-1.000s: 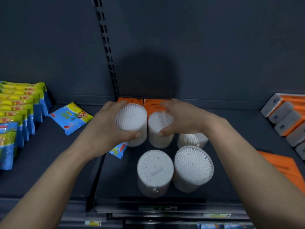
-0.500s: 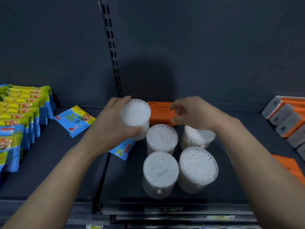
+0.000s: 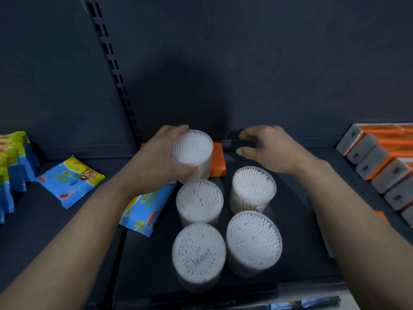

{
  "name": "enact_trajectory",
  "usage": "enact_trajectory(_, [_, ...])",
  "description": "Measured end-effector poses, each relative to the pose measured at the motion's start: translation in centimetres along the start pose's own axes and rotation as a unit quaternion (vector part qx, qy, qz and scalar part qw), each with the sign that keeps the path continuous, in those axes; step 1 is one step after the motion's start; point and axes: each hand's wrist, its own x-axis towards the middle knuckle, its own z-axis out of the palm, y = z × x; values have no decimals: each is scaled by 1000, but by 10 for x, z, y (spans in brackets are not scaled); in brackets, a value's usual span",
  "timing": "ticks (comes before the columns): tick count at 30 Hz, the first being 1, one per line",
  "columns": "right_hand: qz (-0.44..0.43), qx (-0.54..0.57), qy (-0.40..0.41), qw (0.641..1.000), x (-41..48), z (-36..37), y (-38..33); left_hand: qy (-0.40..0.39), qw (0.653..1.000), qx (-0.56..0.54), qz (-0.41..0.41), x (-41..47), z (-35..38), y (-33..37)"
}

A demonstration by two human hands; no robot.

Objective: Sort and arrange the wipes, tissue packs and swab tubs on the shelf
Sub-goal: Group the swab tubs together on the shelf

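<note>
White swab tub (image 3: 192, 151) sits gripped in the left hand (image 3: 156, 163) behind four other tubs (image 3: 199, 201) on the shelf (image 3: 301, 233); the right hand (image 3: 267, 148) hovers empty, fingers loose. Likely next: set it squarely into the back row.

Clear, smooth plastic swab tubs (image 3: 199, 201) packed with white cotton tips; glossy printed film on the wipes packs (image 3: 69, 180); matt dark painted metal shelf (image 3: 297, 222).
</note>
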Motion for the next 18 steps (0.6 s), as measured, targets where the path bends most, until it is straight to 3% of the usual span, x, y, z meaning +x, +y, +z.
enact_trajectory(4, [-4, 34, -73, 997, -1, 1, -4, -21, 1000, -8, -3, 5, 5, 2])
enact_trajectory(18, [29, -11, -15, 999, -11, -19, 37, -108, 991, 34, 69, 78, 55, 31])
